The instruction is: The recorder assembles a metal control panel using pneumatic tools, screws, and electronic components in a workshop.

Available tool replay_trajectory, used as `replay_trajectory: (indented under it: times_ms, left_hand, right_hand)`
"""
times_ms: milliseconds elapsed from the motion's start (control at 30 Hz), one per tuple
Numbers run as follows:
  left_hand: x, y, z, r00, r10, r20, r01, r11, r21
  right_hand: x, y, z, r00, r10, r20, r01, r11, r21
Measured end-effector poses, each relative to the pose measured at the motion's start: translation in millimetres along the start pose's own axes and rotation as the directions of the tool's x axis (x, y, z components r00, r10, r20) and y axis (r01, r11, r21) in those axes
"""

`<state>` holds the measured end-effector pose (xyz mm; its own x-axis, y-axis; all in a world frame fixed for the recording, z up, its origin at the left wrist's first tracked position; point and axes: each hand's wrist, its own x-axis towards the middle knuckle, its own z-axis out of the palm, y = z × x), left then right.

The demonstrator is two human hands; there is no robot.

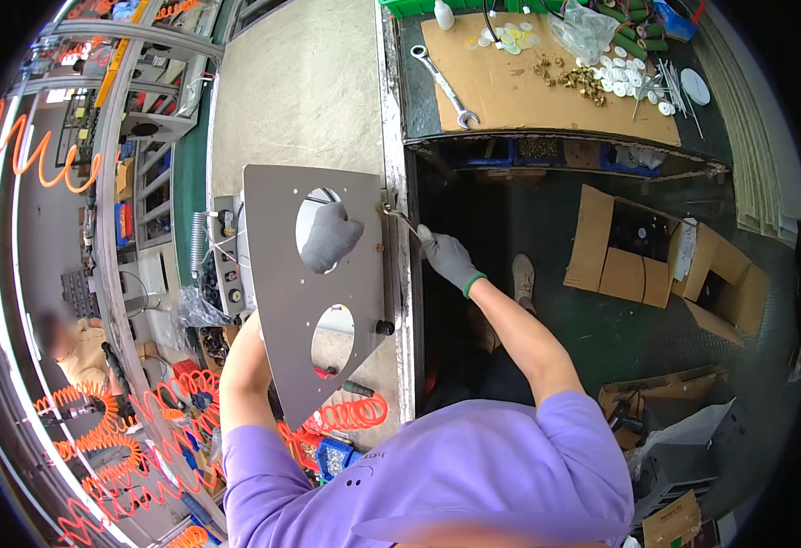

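- Far left of the frame, orange coiled hoses [76,393] hang; I see them well apart from the work.
- Centre-left, here's the grey panel [327,301], tilted up over the pale counter [300,91]. It reads as stiff sheet, probably awkward more than fragile, perhaps slick on its flat face; I'd take hold at a hole's rim or the outer edge.
- Through its upper hole I've got the left hand [331,239], gloved, curled closed over the hole's right rim; fingers mostly hidden.
- Right of that, the right hand [450,260] is closed around a slim metal tool [404,220], its tip at a brass fitting [386,209] on the panel's right edge.
- Upper right, a loose wrench [444,87] lies clear of both hands.
- Far right, an open cardboard box [638,274] crowds the floor, not the panel.
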<state>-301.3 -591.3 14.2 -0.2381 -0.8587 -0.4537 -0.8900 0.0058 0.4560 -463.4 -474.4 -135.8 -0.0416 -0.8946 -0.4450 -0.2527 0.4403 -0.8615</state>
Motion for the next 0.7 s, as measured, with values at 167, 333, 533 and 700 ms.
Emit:
replay_trajectory:
  times_ms: [167,333,533,700]
  left_hand:
    - [6.4,36.8,21.5,0.992,0.126,0.019,-0.128,0.986,0.108]
    - [14.6,29.9,20.1,0.99,0.133,0.049,-0.135,0.99,0.043]
    - [12.7,29.0,25.3,0.967,0.255,-0.006,-0.253,0.957,-0.142]
    - [19.1,23.4,28.3,0.991,0.131,0.021,-0.121,0.956,-0.266]
  right_hand:
    - [-10.0,56.3,-17.2,0.948,0.242,0.207,-0.314,0.609,0.729]
    - [-11.2,20.4,-28.3,0.994,0.088,-0.058,0.047,0.126,0.991]
    - [12.1,-9.4,-37.6,0.969,-0.021,-0.246,0.246,0.124,0.961]
    - [16.3,-21.7,-38.2,0.958,0.053,-0.281,0.271,0.141,0.952]
